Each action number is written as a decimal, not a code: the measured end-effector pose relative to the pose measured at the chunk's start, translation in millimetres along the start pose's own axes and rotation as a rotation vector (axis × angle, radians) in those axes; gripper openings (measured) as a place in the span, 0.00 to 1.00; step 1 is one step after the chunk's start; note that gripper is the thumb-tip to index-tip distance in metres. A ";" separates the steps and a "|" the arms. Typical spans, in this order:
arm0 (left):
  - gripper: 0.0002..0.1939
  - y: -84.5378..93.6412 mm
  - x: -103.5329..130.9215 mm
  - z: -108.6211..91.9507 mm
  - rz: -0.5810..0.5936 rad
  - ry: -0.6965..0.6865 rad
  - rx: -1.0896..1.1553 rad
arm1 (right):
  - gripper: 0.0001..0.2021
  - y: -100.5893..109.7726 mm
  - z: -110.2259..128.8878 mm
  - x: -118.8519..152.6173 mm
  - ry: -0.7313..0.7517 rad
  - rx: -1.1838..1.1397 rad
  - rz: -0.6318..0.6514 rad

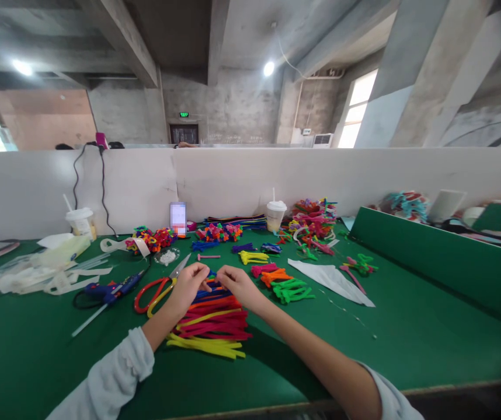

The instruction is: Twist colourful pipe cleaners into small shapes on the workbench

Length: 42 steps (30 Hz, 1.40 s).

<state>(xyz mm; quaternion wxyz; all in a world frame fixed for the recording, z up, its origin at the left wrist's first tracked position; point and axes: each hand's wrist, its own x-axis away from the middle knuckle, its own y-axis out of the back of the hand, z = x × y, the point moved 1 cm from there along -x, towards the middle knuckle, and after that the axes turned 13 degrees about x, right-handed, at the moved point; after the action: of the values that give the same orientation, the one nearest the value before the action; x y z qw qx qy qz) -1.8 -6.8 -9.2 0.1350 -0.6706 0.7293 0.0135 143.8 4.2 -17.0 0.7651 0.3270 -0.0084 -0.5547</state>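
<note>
My left hand (192, 284) and my right hand (239, 286) are raised close together over the green table, fingertips pinched. Between them shows a short bit of blue pipe cleaner (212, 273), mostly hidden by the fingers. Beneath my hands lies a pile of loose pipe cleaners (215, 322) in blue, orange, red and yellow. Scissors (152, 294) with red and yellow handles rest partly behind my left hand. Right of my right hand are folded bundles of pipe cleaners: green (292, 290), orange (275, 276), pink (263, 268) and yellow (253, 257).
A blue glue gun (112, 291) and plastic wrapping (27, 271) lie at left. Finished colourful pieces (314, 219) are heaped at the back. A phone (178, 219) and two lidded cups (275, 214) (80, 221) stand near the white partition (233, 175). White sheet (329, 280) lies right.
</note>
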 end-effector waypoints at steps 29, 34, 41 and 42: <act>0.08 28.8 -3.4 -14.7 -0.172 -0.215 -0.335 | 0.10 24.9 -87.3 -145.1 -0.298 0.524 -0.088; 0.07 29.7 1.9 -12.7 -0.128 -0.235 -0.446 | 0.08 2.3 -105.6 -172.2 -0.362 0.566 -0.045; 0.09 22.1 4.4 -4.1 0.048 -0.309 -0.762 | 0.09 -7.4 -104.0 -172.1 -0.361 0.672 -0.094; 0.09 20.9 4.8 -2.4 0.081 -0.300 -0.826 | 0.09 -5.2 -101.7 -171.0 -0.340 0.687 -0.105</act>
<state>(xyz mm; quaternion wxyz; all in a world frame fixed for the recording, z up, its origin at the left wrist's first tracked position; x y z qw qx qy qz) -23.0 -9.9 -11.4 -0.0406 -0.6299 0.6605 0.4066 111.9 199.2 -39.8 0.5690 0.4677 -0.3037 -0.6043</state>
